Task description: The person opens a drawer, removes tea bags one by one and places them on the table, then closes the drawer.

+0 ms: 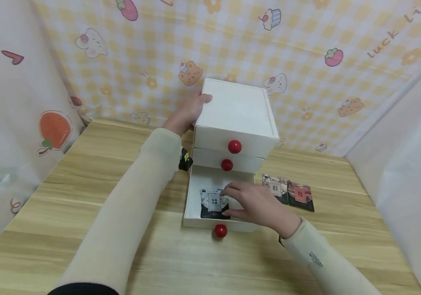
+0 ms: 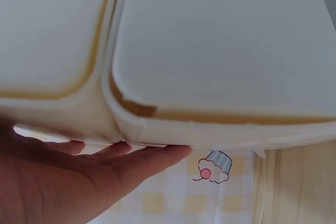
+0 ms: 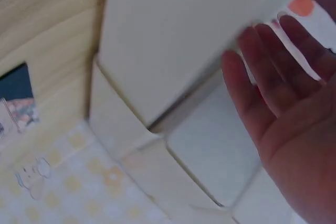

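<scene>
A white drawer cabinet [image 1: 237, 107] with red round knobs stands on the wooden table. Against its left side lies my left hand [image 1: 190, 110], thumb at the top edge; the left wrist view shows the fingers stretched along the cabinet wall. The bottom drawer [image 1: 197, 180] is pulled out. Inside it lies a flat black-and-white sachet [image 1: 214, 201] with a window label. Over the drawer's right part hovers my right hand [image 1: 256, 205], thumb and fingers spread apart at the sachet's right edge. In the right wrist view this hand's fingers [image 3: 268, 69] are loosely extended.
To the cabinet's right, two more sachets lie side by side on the table, a pinkish one [image 1: 274, 187] and a red one [image 1: 300, 196]. A yellow checked cloth [image 1: 151, 53] hangs behind, with white cloth [image 1: 409, 164] at the sides.
</scene>
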`<action>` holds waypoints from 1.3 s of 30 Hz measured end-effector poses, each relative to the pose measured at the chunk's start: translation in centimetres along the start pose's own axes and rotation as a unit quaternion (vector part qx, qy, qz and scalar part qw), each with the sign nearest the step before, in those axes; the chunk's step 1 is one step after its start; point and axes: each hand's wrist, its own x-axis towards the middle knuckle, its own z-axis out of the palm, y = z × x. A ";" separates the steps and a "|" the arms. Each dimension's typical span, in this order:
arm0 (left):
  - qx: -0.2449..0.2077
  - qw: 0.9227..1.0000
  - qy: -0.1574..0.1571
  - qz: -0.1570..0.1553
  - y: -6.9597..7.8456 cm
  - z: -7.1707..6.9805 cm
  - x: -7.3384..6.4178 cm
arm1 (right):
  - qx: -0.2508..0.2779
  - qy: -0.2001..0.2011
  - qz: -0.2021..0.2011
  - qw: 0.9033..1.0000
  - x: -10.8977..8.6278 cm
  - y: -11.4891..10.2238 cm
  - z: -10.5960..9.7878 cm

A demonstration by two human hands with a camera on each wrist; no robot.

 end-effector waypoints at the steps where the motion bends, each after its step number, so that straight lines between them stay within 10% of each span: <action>1: 0.003 1.000 0.000 -0.003 0.0 0.0 0.0 | 0.008 -0.018 0.004 1.000 0.2 0.2 0.2; 16: 0.008 1.000 0.012 -0.019 -0.1 0.1 0.0 | 0.007 -0.107 0.017 0.994 2.2 0.8 2.6; 39: 0.022 1.000 0.008 -0.020 -0.1 0.0 0.3 | 0.033 -0.096 0.004 0.995 2.0 0.9 2.4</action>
